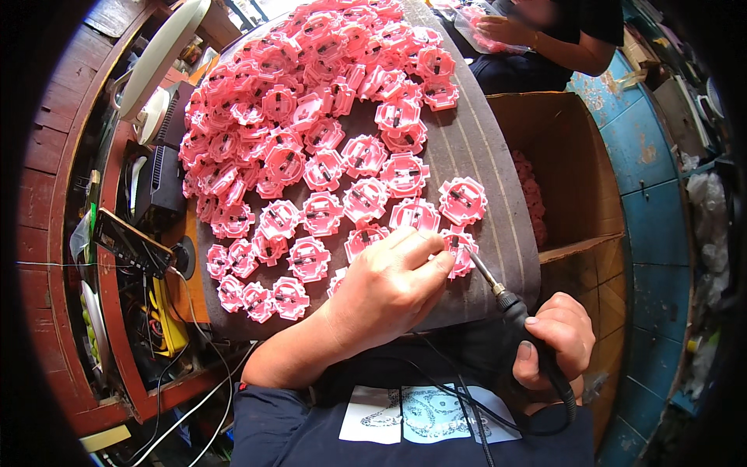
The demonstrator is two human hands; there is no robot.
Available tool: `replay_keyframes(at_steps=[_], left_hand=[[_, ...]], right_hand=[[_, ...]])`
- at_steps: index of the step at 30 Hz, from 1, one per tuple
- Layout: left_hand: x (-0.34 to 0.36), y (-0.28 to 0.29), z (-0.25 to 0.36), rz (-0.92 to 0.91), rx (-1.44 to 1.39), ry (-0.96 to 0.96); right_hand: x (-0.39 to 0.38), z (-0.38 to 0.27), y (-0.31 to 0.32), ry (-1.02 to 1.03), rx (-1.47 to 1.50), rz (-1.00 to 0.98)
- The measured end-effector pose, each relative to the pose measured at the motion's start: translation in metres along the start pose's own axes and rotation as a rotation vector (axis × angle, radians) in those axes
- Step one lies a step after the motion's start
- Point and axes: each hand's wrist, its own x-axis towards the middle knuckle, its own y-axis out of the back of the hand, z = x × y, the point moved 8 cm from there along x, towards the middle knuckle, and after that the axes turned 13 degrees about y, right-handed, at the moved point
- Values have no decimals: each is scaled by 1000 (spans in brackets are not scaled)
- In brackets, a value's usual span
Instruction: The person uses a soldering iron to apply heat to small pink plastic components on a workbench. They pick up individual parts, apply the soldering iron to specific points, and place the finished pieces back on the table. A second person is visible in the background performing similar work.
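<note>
In my right hand point(562, 336) is a soldering iron point(513, 307) with a black handle, its metal tip pointing up and left. The tip reaches a pink plastic part point(464, 257) near the right front of the work surface. My left hand point(389, 272) is closed in a pinch beside that same part; whatever lies between its fingertips is too small to make out. Several more round pink parts point(366, 200) with dark pieces in their middles lie spread in loose rows, some partly hidden by my left hand.
A large heap of pink parts point(272, 101) covers the back left of the grey cloth-covered surface point(498, 202). On the right stands an open cardboard box point(580, 163) with pink parts inside. Another person's hand point(510, 31) is at the far right. A phone point(132, 241) leans at left.
</note>
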Motion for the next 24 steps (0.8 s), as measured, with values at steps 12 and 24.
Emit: replay_keyframes(at_steps=[12, 24], left_hand=[[-11, 2, 6, -21, 15, -33], [-11, 2, 4, -39, 17, -12]], right_hand=[[-7, -9, 7, -3, 16, 19], [-6, -10, 3, -4, 20, -9]])
